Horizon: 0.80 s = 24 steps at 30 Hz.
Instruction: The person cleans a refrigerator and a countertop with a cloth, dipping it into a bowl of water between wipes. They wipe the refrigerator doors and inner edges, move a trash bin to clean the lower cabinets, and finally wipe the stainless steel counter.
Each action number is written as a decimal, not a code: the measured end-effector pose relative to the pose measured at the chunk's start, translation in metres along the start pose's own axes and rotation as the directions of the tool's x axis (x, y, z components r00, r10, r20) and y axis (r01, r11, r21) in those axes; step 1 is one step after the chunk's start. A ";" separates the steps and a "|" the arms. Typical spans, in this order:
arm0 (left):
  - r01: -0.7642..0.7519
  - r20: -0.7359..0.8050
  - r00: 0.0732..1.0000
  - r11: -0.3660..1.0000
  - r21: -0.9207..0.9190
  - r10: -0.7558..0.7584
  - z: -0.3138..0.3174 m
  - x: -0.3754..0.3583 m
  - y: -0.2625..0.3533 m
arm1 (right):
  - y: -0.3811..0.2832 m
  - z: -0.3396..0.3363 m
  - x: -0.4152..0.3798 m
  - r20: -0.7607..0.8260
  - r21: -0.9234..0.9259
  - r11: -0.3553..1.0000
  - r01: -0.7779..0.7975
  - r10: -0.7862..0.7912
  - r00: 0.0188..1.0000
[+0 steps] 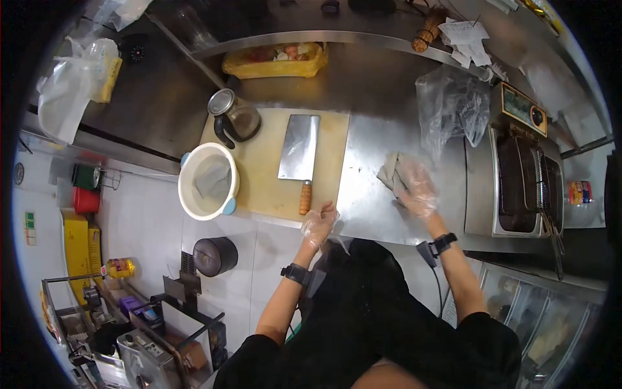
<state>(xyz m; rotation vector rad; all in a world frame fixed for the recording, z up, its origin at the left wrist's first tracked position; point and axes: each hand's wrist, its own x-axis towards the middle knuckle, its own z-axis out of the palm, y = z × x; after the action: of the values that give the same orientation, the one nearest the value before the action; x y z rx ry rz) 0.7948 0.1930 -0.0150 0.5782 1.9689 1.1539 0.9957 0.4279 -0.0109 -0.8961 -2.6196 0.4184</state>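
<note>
My right hand [418, 188], in a clear plastic glove and slightly blurred, presses a grey-green cloth [390, 172] against the steel counter [369, 201]. My left hand [318, 224], gloved too, rests at the front edge of the cutting board [259, 188] with its fingers loosely apart and nothing in them. Just beyond it, the wooden handle of a cleaver [299, 149] points towards me, its broad blade flat on the board. Left of the cleaver stands a glass jug [243, 120] with a dark handle. A white basin [183, 185] holding a greyish cloth [212, 178] sits at the board's left edge.
On the right stands a deep fryer [479, 188] with a basket inside. A clear plastic bag [453, 107] lies behind my right hand. At the back is a yellow-lined tray [275, 65] of food scraps. A dark round stool [215, 257] stands on the floor at left.
</note>
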 end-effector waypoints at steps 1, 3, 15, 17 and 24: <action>0.010 -0.006 1.000 1.000 0.007 -0.010 0.000 -0.001 0.001 | -0.008 0.006 0.000 0.006 0.003 1.000 -0.002 0.002 1.000; -0.020 -0.018 1.000 1.000 -0.010 0.020 -0.002 -0.004 -0.006 | -0.018 0.014 0.000 0.194 -0.262 0.934 -0.244 0.299 0.934; -0.002 -0.088 0.996 1.000 0.009 0.003 0.000 -0.013 -0.035 | 0.017 0.066 0.038 -0.105 0.014 1.000 0.004 -0.003 0.995; -0.013 -0.060 0.998 1.000 -0.021 0.012 0.005 -0.014 -0.026 | 0.017 0.075 0.051 -0.120 0.079 0.997 0.016 -0.007 0.993; 0.040 -0.052 0.998 0.992 -0.116 -0.047 0.000 -0.028 0.001 | 0.041 0.080 0.161 -0.316 0.492 0.856 -0.161 0.348 0.883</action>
<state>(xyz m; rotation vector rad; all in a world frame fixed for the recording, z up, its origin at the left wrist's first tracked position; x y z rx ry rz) 0.8118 0.1740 -0.0033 0.4464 1.9365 1.2579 0.8651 0.5477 -0.0631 -1.0418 -1.9176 0.7901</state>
